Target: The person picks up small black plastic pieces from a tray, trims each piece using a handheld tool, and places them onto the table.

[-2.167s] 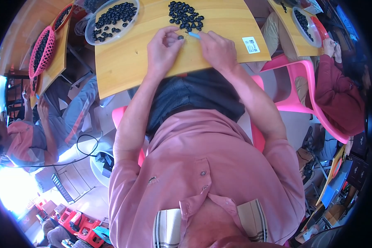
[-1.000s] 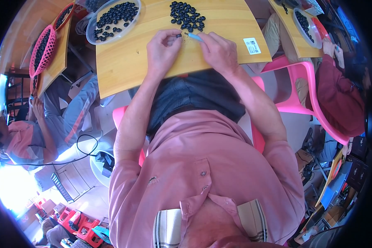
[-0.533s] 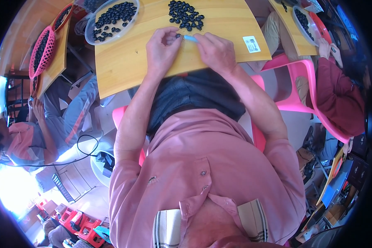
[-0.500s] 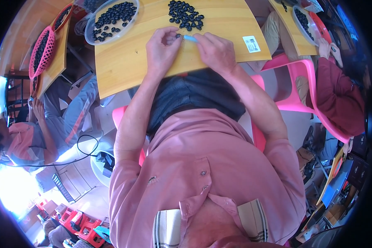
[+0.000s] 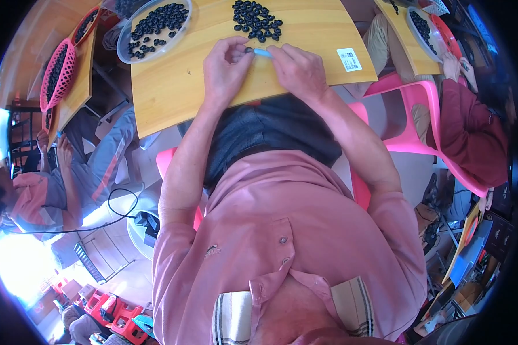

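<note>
"What's different from a second ago?"

"I've brought the blue tool [image 5: 263, 53] in. Back then its thin tip stood apart from the black piece [image 5: 249, 50]; now the tip is out of sight and the blue handle ends right by the piece. I take it the tool is at work there, though whether its tip is inside the piece or only against it, I can't tell."

"And your grip?"

"My left hand [image 5: 225, 72] pinches the piece in its fingertips; my right hand [image 5: 300, 70] is closed round the tool. Piece and tool are on my side of the black pile [image 5: 253, 26], near its closest edge."

"Has the pile changed?"

"Not that I can see."

"What else is around?"

"Going by the pile: a clear tub [image 5: 122, 48] with more black pieces is to its left, and a white label [image 5: 349, 60] is to its right and nearer me. Well to its right are a pink chair [image 5: 433, 109] and a co-worker's hands [image 5: 452, 68]; far to its left, a pink basket [image 5: 69, 75]."

"Anything in the way?"

"Mainly my own fingers (they cover part of a piece that's tiny already). With the pile so close beyond them, I'd guess a careless knock could scatter it."
</note>
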Tool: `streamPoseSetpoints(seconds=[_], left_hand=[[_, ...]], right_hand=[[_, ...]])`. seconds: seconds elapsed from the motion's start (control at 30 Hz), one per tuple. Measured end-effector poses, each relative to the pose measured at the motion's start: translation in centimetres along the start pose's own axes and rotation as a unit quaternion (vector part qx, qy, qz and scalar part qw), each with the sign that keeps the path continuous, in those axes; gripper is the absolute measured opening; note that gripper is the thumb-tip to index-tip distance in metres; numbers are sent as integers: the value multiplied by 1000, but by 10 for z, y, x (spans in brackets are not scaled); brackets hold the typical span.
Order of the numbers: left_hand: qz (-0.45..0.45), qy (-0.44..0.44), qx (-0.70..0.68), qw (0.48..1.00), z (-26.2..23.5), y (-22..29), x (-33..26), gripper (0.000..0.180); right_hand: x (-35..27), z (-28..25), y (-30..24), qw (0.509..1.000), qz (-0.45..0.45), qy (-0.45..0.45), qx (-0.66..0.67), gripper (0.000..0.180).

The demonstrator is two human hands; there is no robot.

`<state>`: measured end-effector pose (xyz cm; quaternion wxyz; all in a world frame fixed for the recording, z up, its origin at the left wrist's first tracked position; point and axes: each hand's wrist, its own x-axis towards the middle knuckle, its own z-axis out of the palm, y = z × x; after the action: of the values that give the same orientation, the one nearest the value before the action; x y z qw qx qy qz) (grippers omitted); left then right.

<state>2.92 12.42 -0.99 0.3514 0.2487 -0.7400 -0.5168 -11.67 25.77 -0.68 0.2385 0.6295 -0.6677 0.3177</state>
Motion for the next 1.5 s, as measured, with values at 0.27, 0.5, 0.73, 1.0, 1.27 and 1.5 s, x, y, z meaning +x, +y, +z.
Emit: streamPoseSetpoints(seconds=[0.27,0.5,0.73,1.0,1.27,1.5], left_hand=[[0,2,16,1000,-1,6,-2,40],[-7,2,-1,1000,-1,8,-2,41],[-17,-5,0,1000,-1,8,-2,39],[-12,-8,-4,1000,-1,5,-1,38],[-2,-8,-8,1000,-1,6,-2,38],[7,-14,3,1000,1,3,-2,40]], right_hand=[[-3,3,11,993,112,-19,-20,18],[0,-2,8,997,76,-6,12,19],[2,-4,3,1000,-9,18,-8,7],[1,-2,3,1000,-14,12,-9,5],[-1,-2,3,998,57,11,26,17],[5,-4,-7,978,146,0,148,15]])
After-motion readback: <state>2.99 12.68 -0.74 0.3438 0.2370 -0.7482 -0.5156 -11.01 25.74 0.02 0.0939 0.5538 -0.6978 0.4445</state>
